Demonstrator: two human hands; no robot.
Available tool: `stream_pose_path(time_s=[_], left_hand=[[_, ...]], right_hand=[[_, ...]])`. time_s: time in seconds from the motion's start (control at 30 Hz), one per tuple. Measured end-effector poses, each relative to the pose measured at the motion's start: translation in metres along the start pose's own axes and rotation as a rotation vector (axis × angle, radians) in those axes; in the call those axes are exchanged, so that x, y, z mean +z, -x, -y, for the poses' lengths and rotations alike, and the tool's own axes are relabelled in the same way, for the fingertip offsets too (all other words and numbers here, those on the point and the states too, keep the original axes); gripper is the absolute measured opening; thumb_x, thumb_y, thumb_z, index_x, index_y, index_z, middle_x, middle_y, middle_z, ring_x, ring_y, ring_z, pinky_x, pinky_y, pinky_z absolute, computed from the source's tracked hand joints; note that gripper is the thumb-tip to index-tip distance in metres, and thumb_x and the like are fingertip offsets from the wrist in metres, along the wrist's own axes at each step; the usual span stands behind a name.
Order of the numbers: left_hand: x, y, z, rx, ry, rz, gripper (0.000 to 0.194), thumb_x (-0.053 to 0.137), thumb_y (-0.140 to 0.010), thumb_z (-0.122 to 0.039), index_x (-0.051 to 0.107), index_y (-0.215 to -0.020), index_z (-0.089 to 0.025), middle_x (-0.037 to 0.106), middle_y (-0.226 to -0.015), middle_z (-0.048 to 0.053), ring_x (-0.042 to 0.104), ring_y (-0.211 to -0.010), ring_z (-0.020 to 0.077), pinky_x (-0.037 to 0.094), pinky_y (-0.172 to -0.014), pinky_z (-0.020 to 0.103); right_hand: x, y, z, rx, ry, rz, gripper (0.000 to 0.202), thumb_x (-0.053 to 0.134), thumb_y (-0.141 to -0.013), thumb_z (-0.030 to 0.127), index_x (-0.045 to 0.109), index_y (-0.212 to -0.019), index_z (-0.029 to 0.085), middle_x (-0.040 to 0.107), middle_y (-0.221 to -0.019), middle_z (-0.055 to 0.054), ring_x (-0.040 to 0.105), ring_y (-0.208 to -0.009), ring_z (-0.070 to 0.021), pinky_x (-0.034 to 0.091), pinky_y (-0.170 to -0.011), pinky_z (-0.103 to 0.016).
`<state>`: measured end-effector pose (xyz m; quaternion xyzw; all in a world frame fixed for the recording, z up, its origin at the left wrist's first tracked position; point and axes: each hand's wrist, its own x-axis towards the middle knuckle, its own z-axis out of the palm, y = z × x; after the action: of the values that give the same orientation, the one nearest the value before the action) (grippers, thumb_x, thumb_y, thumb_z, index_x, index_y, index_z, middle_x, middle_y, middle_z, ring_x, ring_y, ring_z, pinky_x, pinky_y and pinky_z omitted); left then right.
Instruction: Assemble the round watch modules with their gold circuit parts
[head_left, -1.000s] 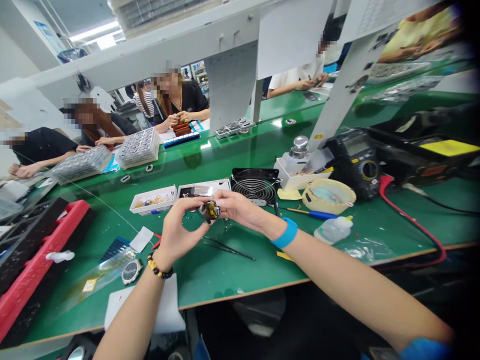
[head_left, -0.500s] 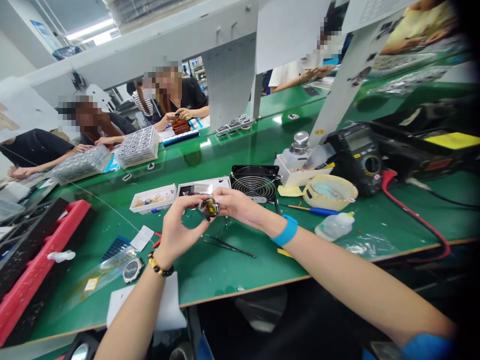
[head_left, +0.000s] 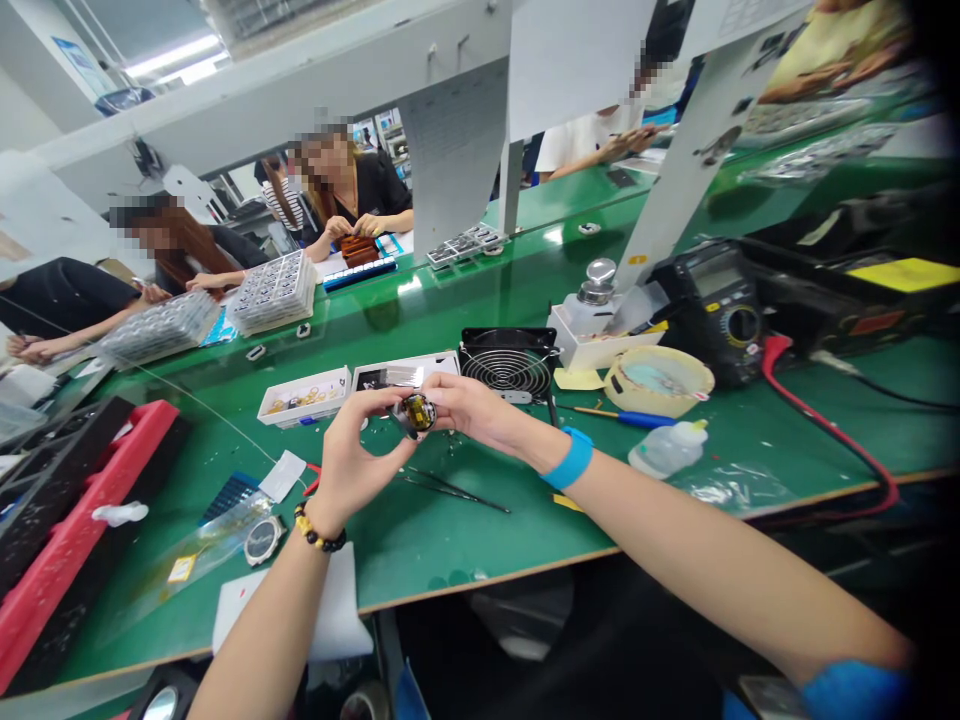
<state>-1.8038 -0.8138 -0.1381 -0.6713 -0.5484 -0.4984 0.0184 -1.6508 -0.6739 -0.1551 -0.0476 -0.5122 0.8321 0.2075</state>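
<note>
Between my two hands, above the green bench, is a small round watch case (head_left: pixel 416 413) with yellow-gold parts showing inside its dark ring. My left hand (head_left: pixel 358 455) closes around its left side, thumb below and fingers above. From the right, my right hand (head_left: pixel 476 412) pinches the rim with its fingertips. Dark tweezers (head_left: pixel 457 491) lie on the bench just below the hands. Another round watch (head_left: pixel 263 540) rests farther left, beside a clear plastic strip (head_left: pixel 217 535).
Behind the hands stand a white tray of small yellow parts (head_left: pixel 306 395), a second white tray (head_left: pixel 442 365) and a black fan (head_left: pixel 510 360). To the right are a yellowish bowl (head_left: pixel 660 383), a plastic bottle (head_left: pixel 669 449) and a multimeter (head_left: pixel 720 310). Co-workers sit across the bench.
The watch case has tilted slightly in my hands, which keep their hold. My view has shifted a little. Across the bench, a co-worker's hands have moved.
</note>
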Motion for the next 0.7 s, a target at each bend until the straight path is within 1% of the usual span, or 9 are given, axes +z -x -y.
stream_pose_path(time_s=[0.3, 0.47, 0.57, 0.7], left_hand=[[0.0011, -0.001, -0.0008, 0.002, -0.011, 0.005, 0.045, 0.082, -0.083, -0.015, 0.062, -0.122, -0.024, 0.073, -0.124, 0.006, 0.069, -0.115, 0.0208, 0.057, -0.094, 0.033], [0.0008, -0.0005, -0.0006, 0.008, -0.007, 0.007, 0.044, 0.082, -0.083, -0.015, 0.062, -0.121, -0.024, 0.073, -0.124, 0.007, 0.069, -0.115, 0.0214, 0.057, -0.094, 0.034], [0.0006, -0.0004, -0.0004, 0.009, -0.008, 0.012, 0.043, 0.082, -0.083, -0.015, 0.062, -0.121, -0.023, 0.073, -0.124, 0.007, 0.069, -0.115, 0.0219, 0.057, -0.093, 0.034], [0.001, -0.0001, 0.0008, 0.008, -0.013, 0.007, 0.045, 0.082, -0.083, -0.015, 0.062, -0.123, -0.024, 0.072, -0.124, 0.007, 0.069, -0.115, 0.0214, 0.057, -0.093, 0.034]], right_hand=[[0.0006, 0.0011, 0.0013, 0.005, 0.0, -0.002, 0.048, 0.088, -0.073, 0.052, 0.059, -0.09, 0.018, 0.071, -0.083, 0.002, 0.073, -0.074, -0.0113, 0.06, -0.076, -0.023], [0.0004, 0.0013, 0.0008, -0.009, 0.004, -0.003, 0.048, 0.088, -0.073, 0.052, 0.059, -0.091, 0.018, 0.071, -0.084, 0.001, 0.073, -0.075, -0.012, 0.06, -0.075, -0.023], [0.0001, 0.0011, 0.0005, -0.006, 0.005, -0.002, 0.046, 0.087, -0.075, 0.05, 0.058, -0.093, 0.018, 0.072, -0.086, 0.0, 0.073, -0.076, -0.0127, 0.06, -0.076, -0.025], [0.0002, 0.0011, 0.0014, 0.011, -0.008, 0.005, 0.043, 0.085, -0.077, 0.048, 0.059, -0.093, 0.018, 0.073, -0.087, -0.001, 0.073, -0.076, -0.013, 0.06, -0.077, -0.024]])
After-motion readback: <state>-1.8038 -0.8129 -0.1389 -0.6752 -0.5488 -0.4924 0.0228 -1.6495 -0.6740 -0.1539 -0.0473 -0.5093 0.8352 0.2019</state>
